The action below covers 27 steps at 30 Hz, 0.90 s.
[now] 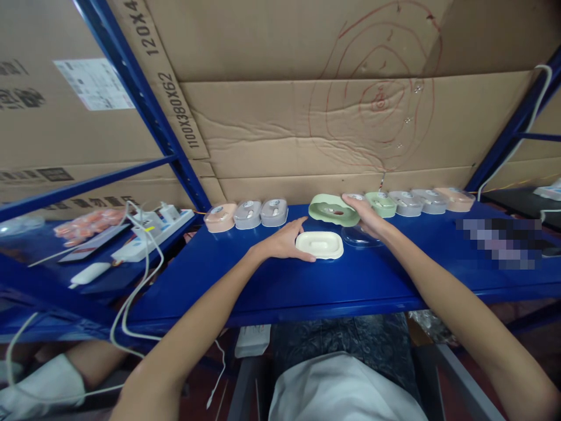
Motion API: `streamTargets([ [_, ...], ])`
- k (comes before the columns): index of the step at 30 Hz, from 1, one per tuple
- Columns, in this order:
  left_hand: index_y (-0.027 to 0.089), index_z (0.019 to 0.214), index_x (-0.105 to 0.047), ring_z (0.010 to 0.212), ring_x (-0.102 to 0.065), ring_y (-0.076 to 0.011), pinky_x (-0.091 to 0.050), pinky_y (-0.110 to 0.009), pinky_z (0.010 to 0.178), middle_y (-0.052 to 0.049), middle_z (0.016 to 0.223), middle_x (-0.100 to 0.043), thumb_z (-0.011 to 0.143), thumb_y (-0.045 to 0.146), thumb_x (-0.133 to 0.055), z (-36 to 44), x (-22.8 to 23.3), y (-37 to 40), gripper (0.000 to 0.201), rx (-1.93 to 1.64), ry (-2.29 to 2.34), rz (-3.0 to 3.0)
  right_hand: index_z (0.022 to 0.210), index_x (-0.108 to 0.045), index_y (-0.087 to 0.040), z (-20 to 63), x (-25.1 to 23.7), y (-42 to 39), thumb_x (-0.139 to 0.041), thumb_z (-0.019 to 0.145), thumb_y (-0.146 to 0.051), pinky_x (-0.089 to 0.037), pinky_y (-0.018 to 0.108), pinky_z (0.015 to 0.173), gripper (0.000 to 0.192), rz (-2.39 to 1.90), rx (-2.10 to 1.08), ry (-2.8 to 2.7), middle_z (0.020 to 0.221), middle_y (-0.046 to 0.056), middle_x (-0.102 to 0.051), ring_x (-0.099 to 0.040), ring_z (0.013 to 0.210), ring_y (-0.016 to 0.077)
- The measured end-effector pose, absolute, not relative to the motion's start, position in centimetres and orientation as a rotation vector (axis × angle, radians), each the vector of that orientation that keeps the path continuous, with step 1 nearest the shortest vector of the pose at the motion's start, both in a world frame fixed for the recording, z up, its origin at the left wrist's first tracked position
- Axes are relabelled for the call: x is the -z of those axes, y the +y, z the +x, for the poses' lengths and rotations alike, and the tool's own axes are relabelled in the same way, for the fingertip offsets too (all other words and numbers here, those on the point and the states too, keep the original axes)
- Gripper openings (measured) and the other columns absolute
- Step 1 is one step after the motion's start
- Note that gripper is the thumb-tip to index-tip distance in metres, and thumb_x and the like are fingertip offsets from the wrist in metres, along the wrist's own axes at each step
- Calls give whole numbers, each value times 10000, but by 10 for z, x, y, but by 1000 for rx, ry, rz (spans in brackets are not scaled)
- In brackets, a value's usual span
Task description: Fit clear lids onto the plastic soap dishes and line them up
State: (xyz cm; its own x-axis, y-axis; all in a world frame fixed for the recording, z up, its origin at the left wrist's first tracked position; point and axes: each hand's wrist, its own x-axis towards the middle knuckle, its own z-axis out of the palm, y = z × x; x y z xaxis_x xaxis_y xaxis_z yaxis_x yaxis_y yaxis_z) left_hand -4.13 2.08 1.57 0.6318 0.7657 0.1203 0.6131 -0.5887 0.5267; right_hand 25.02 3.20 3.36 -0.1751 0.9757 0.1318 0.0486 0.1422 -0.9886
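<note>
My left hand (pixel 287 241) closes on the left end of a cream oval tray (pixel 319 244), its thumb along the near edge and its index finger stuck out above the far side. My right hand (pixel 364 213) grips the right end of a light green plastic box (pixel 331 209), tilted so its inside faces me. Something small, partly reddish, shows within the box; I cannot make it out. Beneath my right hand lies a clear plastic lid (pixel 360 237), partly covered by hand and box.
Along the back of the blue shelf (pixel 272 286) stand lidded boxes: a peach one (pixel 220 217), grey ones (pixel 274 211), a green one (pixel 382 204). Cardboard (pixel 263 117) backs the shelf. At left, white cables (pixel 153 251) hang near a power strip (pixel 169 234).
</note>
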Motion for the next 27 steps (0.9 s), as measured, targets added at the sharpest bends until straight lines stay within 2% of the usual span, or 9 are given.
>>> streamTargets([
  [3,161,1686,-328,1187,-636,-375,-527,-522,1036,-173,1342,-613,623,754,-923,-43,-16,23,1355,-467,1085,2399,1095,-739,-263,252,-32,33,-635,920,-801,-640,529,936,574,-1059,-1125,-1551,1107,108,-819,-758,1107,370],
  [8,139,1698,-292,1200,-620,-342,-526,-508,1046,-201,1399,-576,721,728,-864,-47,-19,28,1276,-575,1071,2372,1015,-707,-283,252,-32,28,-568,984,-765,-543,569,1099,502,-1029,-679,-1912,1131,79,-770,-697,1182,355],
  [14,207,1703,-292,1340,-574,-367,-497,-519,1114,-202,1537,-517,733,687,-882,-49,-28,22,1233,-679,1040,2381,1152,-686,-257,243,-30,15,-655,995,-623,-519,564,1089,400,-875,-333,-2218,1224,122,-724,-674,1175,349],
  [17,246,1714,-278,1489,-485,-406,-435,-565,1201,-208,1641,-452,725,671,-906,-48,-29,19,1246,-667,1000,2410,1189,-669,-264,239,-27,10,-660,1012,-595,-519,547,1086,374,-820,-285,-2310,1251,118,-691,-652,1203,334],
  [20,283,1702,-312,1551,-438,-423,-370,-599,1263,-186,1703,-421,755,671,-891,-47,-25,20,1176,-641,964,2453,1214,-655,-260,236,-24,8,-667,1018,-591,-524,538,1080,384,-771,-254,-2361,1254,114,-667,-639,1211,325],
  [23,278,1653,-398,1533,-469,-418,-365,-595,1277,-168,1678,-464,772,657,-878,-46,-22,23,1073,-633,934,2486,1225,-651,-260,234,-22,6,-722,986,-577,-525,536,1075,403,-719,-219,-2399,1256,113,-658,-631,1217,329],
  [27,267,1579,-493,1394,-572,-408,-441,-591,1211,-143,1484,-585,749,631,-898,-44,-24,22,994,-658,916,2541,1253,-638,-274,235,-22,6,-830,894,-553,-528,524,1079,494,-728,-219,-2396,1291,109,-640,-644,1215,332],
])
